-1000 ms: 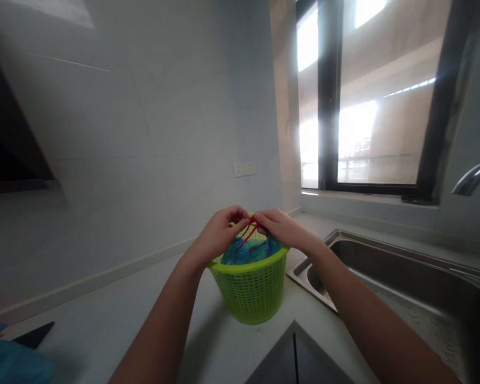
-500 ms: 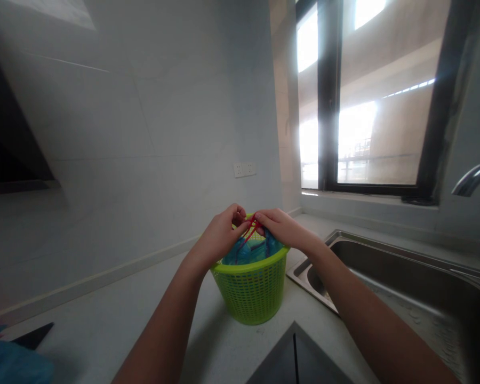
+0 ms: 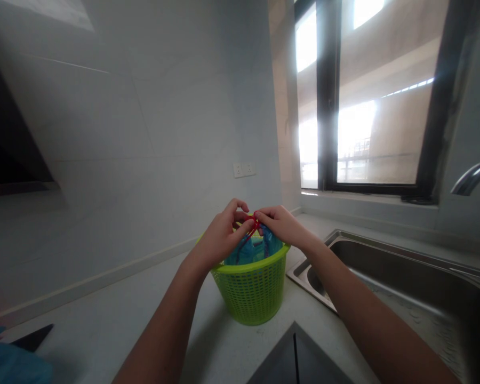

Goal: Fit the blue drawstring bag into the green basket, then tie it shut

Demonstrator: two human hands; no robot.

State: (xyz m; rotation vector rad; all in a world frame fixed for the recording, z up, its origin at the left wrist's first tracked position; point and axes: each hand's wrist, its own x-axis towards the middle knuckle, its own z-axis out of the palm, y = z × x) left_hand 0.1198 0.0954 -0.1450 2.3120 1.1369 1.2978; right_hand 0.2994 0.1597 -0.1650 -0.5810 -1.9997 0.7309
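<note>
A lime-green perforated plastic basket [image 3: 251, 296] stands upright on the counter in front of me. Inside it sits a translucent blue plastic bag [image 3: 240, 253], its red drawstring [image 3: 250, 230] pulled up above the rim. My left hand [image 3: 228, 230] pinches the drawstring from the left, between thumb and fingers. From the right, my right hand [image 3: 279, 225] grips the same red string, its fingertips almost meeting the left ones. The string crosses in a small loop between the two hands. The bag's lower part shows only through the basket's holes.
A steel sink [image 3: 388, 272] with a faucet [image 3: 474, 176] lies to the right. A grey panel with a black slot [image 3: 298, 357] is at the near edge. Blue plastic [image 3: 14, 362] and a dark pointed object [image 3: 34, 337] lie at the lower left. A wall socket [image 3: 244, 169] is behind.
The red string has drawn into a tighter crossing between my fingertips. My left index finger has lifted slightly, and the bag's blue edge by my right hand sits a little higher. The basket has stayed put.
</note>
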